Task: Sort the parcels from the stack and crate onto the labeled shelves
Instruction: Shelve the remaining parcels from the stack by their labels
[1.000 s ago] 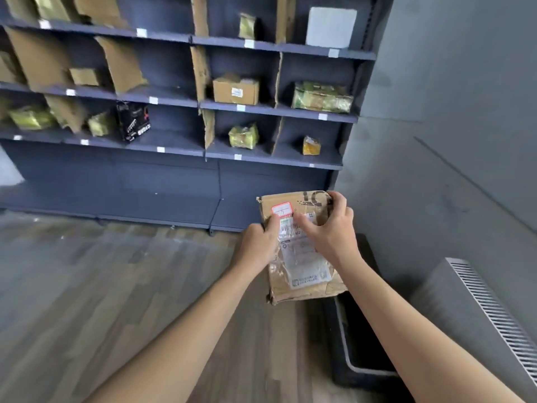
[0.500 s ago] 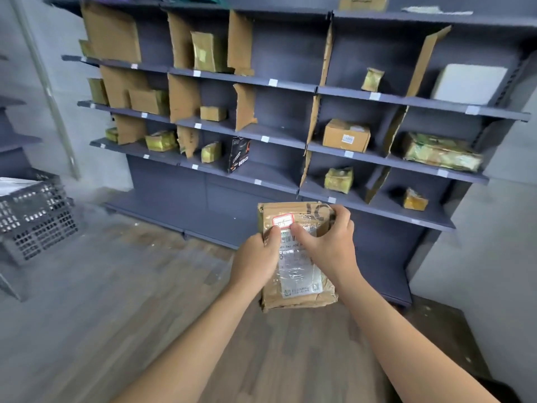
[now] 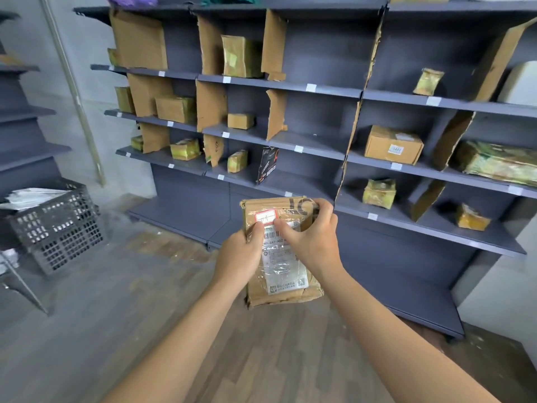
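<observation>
Your left hand [image 3: 239,253] and right hand [image 3: 309,242] grip the cardboard parcel [image 3: 283,293]; misread its label [image 3: 266,218], wrong shelf [image 3: 308,142] at twelve o'clock.

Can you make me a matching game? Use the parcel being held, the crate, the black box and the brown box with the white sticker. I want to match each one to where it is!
Things:
1. taped parcel
2. grey crate
3. black box
4. cardboard box

Places:
A. far left of the picture
B. on the lowest labelled shelf
C. one shelf higher, right of the tall divider
D. gripped by the left hand and right hand

Pairs: 1-D, 2-A, 3-B, 4-C.
</observation>
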{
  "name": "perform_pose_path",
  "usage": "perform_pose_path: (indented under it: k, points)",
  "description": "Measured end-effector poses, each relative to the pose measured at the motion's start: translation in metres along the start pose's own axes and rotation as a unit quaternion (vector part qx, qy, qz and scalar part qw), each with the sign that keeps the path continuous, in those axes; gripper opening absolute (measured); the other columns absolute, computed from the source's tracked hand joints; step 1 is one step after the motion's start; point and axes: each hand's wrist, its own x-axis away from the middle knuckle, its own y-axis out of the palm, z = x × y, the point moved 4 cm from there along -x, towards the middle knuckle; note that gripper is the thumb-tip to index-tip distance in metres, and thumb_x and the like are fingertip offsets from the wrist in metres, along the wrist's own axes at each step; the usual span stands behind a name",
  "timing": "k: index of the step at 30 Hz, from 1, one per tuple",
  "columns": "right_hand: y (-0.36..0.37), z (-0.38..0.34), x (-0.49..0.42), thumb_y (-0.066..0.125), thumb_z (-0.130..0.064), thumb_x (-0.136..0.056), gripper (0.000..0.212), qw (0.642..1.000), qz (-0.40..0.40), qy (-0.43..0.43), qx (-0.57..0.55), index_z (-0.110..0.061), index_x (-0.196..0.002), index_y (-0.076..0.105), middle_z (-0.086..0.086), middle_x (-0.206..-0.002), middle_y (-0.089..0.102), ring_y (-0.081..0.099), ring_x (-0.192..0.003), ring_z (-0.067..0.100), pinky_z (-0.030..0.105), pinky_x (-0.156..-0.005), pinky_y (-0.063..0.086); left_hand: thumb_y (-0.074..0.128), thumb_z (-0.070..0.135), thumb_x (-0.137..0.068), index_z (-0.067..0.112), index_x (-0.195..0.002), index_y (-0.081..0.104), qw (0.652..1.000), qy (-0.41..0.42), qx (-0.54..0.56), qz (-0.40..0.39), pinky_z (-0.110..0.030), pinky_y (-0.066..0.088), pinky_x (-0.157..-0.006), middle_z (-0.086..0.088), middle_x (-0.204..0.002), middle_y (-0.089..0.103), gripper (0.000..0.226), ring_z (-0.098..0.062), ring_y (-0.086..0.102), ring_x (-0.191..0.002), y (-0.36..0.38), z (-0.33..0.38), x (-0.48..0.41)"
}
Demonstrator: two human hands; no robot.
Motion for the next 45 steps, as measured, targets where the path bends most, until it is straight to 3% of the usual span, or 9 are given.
perform_pose_path:
  k: [9,11,18,25,29,33,36,41,45]
  points:
    - [0.060,0.017,-0.139,0.082,-0.053,-0.068,0.075,0.999,-0.002,-0.011,-0.030,-0.028,-0.123,0.038,-0.005,-0.112,0.043,0.049,-0.084,0.003,0.026,-0.074,0.049,0.039,0.048,-0.098,0.015,-0.066,0.050,0.999,-0.016,-0.027,0.022,-0.032,0.034,-0.056,0.000,-0.059,0.049,0.048,-0.019,0.049,-0.059,0.017,0.005,-0.144]
    - [0.069,0.021,-0.177,0.081,-0.054,-0.067,0.076,0.999,-0.005,-0.016,-0.029,-0.028,-0.124,0.037,-0.004,-0.115,0.044,0.050,-0.087,0.003,0.027,-0.076,0.050,0.039,0.051,-0.097,0.012,-0.075,0.058,0.999,-0.023,-0.014,0.021,-0.032,0.038,-0.059,-0.005,-0.066,0.059,0.049,-0.022,0.056,-0.065,0.024,0.010,-0.179]
    - [0.095,0.022,-0.289,0.081,-0.055,-0.068,0.082,0.999,-0.002,-0.028,-0.024,-0.028,-0.129,0.034,-0.005,-0.119,0.040,0.052,-0.100,0.013,0.032,-0.081,0.051,0.039,0.054,-0.097,0.016,-0.080,0.056,0.999,-0.010,0.010,0.042,-0.032,0.038,-0.059,0.002,-0.072,0.057,0.045,-0.016,0.055,-0.068,0.042,0.026,-0.288]
    - [0.130,0.029,-0.371,0.079,-0.058,-0.068,0.076,0.999,0.013,-0.023,-0.019,-0.029,-0.122,0.034,-0.006,-0.113,0.040,0.050,-0.099,0.015,0.038,-0.084,0.052,0.040,0.050,-0.099,0.024,-0.065,0.047,0.999,0.013,0.015,0.035,-0.030,0.032,-0.054,0.007,-0.058,0.044,0.044,-0.012,0.045,-0.057,0.051,0.031,-0.379]
    - [0.151,0.030,-0.419,0.078,-0.058,-0.069,0.076,0.999,0.039,-0.026,-0.014,-0.031,-0.124,0.033,-0.009,-0.115,0.038,0.052,-0.103,0.015,0.035,-0.085,0.051,0.042,0.049,-0.098,0.020,-0.069,0.052,0.999,0.033,0.029,0.019,-0.029,0.033,-0.053,0.005,-0.060,0.048,0.043,-0.012,0.048,-0.058,0.054,0.032,-0.440]
    - [0.171,0.027,-0.469,0.077,-0.059,-0.069,0.077,0.996,0.082,-0.024,0.002,-0.033,-0.125,0.030,-0.009,-0.114,0.037,0.051,-0.100,0.014,0.036,-0.084,0.053,0.042,0.054,-0.096,0.016,-0.085,0.063,0.998,0.053,0.042,-0.011,-0.034,0.045,-0.067,-0.003,-0.079,0.066,0.044,-0.018,0.062,-0.076,0.057,0.033,-0.510]
    - [0.183,0.023,-0.503,0.076,-0.061,-0.068,0.080,0.992,0.121,-0.018,0.018,-0.031,-0.127,0.031,-0.006,-0.117,0.039,0.049,-0.101,0.013,0.039,-0.087,0.052,0.044,0.055,-0.095,0.014,-0.073,0.059,0.996,0.069,0.048,-0.028,-0.032,0.041,-0.062,0.002,-0.069,0.059,0.048,-0.017,0.057,-0.069,0.059,0.039,-0.558]
    - [0.195,0.018,-0.547,0.076,-0.062,-0.069,0.085,0.986,0.162,-0.002,0.036,-0.029,-0.132,0.030,-0.006,-0.123,0.038,0.046,-0.110,0.012,0.036,-0.093,0.049,0.044,0.061,-0.092,0.008,-0.088,0.065,0.990,0.088,0.071,-0.084,-0.032,0.042,-0.062,-0.008,-0.080,0.066,0.057,-0.022,0.061,-0.075,0.066,0.041,-0.626]
    - [0.200,0.019,-0.570,0.075,-0.062,-0.070,0.087,0.981,0.186,0.004,0.053,-0.028,-0.136,0.029,-0.006,-0.127,0.037,0.046,-0.111,0.011,0.031,-0.089,0.048,0.043,0.057,-0.095,0.007,-0.087,0.065,0.987,0.120,0.051,-0.094,-0.028,0.036,-0.053,-0.006,-0.077,0.064,0.054,-0.012,0.054,-0.064,0.070,0.052,-0.655]
